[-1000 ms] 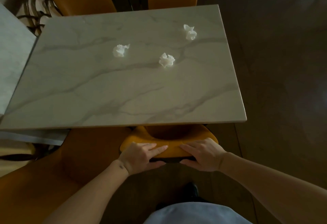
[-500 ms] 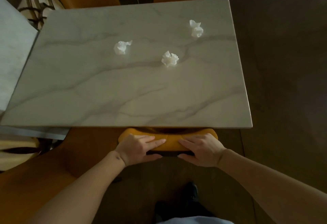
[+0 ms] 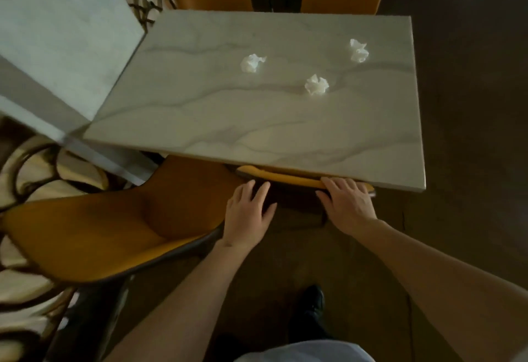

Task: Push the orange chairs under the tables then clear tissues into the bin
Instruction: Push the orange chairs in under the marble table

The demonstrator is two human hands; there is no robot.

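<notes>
I judge the near-right orange chair (image 3: 303,180) about tucked under the marble table (image 3: 200,121): right hand (image 3: 347,204) flat on its back, left hand (image 3: 248,213) spread, holding nothing. The near-left chair (image 3: 94,230) sits out, and three tissues (image 3: 316,85) lie toward the far right corner; no bin in view. Second table (image 3: 57,33) abuts left; dark wood floor (image 3: 471,104), patterned rug (image 3: 31,167) at left.

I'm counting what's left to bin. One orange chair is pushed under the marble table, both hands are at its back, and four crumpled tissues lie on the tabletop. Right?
Not quite: the head view shows three tissues on the table, not four: one, one and one. The rest holds: the chair is tucked under, with the left hand and right hand at its back.
</notes>
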